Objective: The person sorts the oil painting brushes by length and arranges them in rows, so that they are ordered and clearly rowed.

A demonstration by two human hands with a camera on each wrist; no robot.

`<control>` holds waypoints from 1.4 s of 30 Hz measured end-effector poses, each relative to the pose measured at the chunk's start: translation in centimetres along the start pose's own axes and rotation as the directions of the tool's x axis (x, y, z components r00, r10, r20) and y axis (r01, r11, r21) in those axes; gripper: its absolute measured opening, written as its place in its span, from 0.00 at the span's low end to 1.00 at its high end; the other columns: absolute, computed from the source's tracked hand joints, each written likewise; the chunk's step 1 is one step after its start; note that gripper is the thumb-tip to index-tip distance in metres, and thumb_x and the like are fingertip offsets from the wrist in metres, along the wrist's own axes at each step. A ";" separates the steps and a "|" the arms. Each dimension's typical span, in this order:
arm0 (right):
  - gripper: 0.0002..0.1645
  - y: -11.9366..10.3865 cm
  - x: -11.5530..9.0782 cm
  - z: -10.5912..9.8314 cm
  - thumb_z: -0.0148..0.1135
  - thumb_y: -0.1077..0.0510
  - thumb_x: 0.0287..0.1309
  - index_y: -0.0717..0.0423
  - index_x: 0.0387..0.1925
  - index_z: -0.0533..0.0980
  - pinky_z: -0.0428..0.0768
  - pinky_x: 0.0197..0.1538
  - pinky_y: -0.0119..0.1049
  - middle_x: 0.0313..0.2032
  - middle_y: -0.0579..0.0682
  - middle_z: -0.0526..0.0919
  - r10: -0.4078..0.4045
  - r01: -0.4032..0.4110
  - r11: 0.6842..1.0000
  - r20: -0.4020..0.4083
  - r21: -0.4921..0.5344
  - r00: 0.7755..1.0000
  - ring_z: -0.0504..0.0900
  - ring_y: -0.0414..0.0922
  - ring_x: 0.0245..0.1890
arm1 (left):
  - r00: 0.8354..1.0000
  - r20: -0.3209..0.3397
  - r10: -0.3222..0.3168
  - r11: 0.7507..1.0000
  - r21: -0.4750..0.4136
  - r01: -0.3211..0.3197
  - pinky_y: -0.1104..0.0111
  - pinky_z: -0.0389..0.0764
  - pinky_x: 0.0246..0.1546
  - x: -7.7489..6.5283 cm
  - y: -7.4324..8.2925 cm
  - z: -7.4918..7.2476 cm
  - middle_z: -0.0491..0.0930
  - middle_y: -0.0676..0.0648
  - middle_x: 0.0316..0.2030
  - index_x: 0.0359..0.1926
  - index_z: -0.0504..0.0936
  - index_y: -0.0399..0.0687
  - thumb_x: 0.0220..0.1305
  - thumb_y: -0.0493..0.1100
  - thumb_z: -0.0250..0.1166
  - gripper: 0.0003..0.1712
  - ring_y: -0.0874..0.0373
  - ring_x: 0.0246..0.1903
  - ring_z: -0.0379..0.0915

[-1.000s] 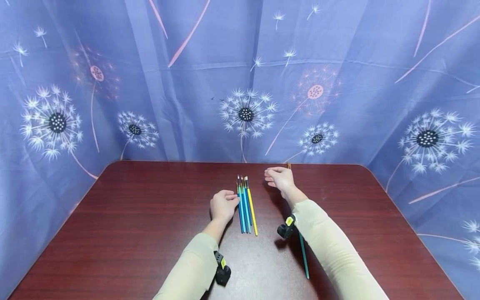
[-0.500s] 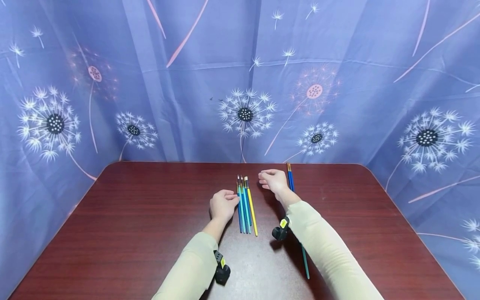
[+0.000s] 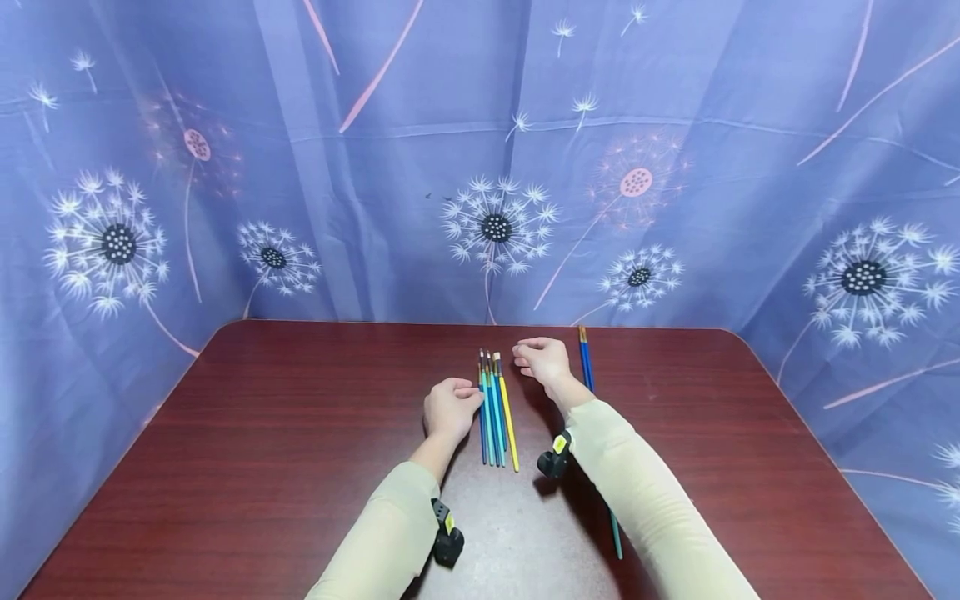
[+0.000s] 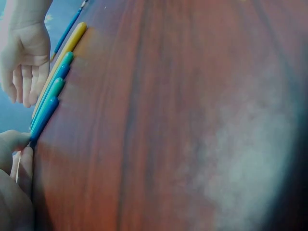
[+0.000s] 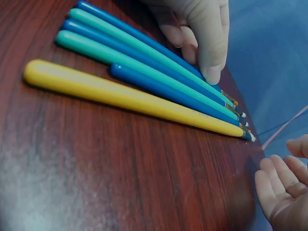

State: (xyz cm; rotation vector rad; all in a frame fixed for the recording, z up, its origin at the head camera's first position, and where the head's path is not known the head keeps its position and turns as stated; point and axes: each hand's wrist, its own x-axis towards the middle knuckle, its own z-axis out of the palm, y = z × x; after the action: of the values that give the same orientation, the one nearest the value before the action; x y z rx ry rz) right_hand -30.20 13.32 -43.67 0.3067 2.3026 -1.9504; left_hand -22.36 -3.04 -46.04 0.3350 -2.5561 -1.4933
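Note:
Several blue and teal paintbrushes [image 5: 144, 60] lie side by side on the table, bristles toward the far edge. A yellow paintbrush [image 3: 509, 425] lies at the right of this row, slightly slanted. My left hand [image 3: 452, 410] is at the row's left side; its thumb and fingertips pinch the outermost blue paintbrush [image 4: 45, 117] near its upper part. Just right of the bristle ends, my right hand [image 3: 543, 362] hovers with loosely bent fingers and nothing in them. In the right wrist view, its palm and fingers [image 5: 276, 180] show apart from the brushes.
Right of my right hand lie blue brushes [image 3: 586, 358], partly hidden by my forearm. A teal handle [image 3: 617, 537] shows below that sleeve. The dark red wooden table [image 3: 262, 433] meets a blue dandelion-print curtain [image 3: 360, 208] at its far edge.
My right hand has moved left, away from the brushes on the right, and more of their blue handles shows. My left hand has stayed at the row.

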 end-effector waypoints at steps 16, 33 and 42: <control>0.18 -0.3 0.5 0.7 0.60 0.63 0.59 0.65 0.51 0.77 0.84 0.40 0.37 0.47 0.62 0.83 -0.007 0.009 0.996 0.022 -0.089 1.000 0.85 0.46 0.39 | 1.000 0.011 -0.007 1.000 0.004 0.007 0.61 0.79 0.44 -0.1 -0.2 0.4 0.88 0.53 0.33 0.40 0.84 0.49 0.53 0.47 0.70 0.14 0.59 0.38 0.84; 0.18 0.1 1.3 1.2 0.64 0.61 0.56 0.62 0.49 0.80 0.82 0.40 0.36 0.49 0.60 0.82 -0.072 0.114 0.934 0.135 -0.340 0.988 0.82 0.44 0.36 | 1.000 0.004 0.009 1.000 -0.005 -0.009 0.61 0.78 0.45 0.0 -0.4 0.3 0.88 0.54 0.33 0.40 0.84 0.49 0.53 0.46 0.70 0.13 0.60 0.38 0.84; 0.20 0.0 1.7 1.1 0.64 0.61 0.55 0.63 0.51 0.78 0.76 0.30 0.29 0.42 0.60 0.85 -0.113 0.204 0.882 0.228 -0.425 0.967 0.77 0.39 0.27 | 1.000 0.007 0.012 1.000 -0.015 -0.012 0.61 0.78 0.46 0.0 -0.2 0.1 0.88 0.53 0.33 0.40 0.84 0.48 0.53 0.46 0.70 0.13 0.59 0.38 0.84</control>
State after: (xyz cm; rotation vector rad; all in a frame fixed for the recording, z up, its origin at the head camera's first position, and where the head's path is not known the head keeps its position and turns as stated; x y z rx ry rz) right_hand -31.89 12.38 -44.23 -0.1204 2.6084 -1.3638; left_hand -22.37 -3.08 -46.25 0.3122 -2.5458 -1.5114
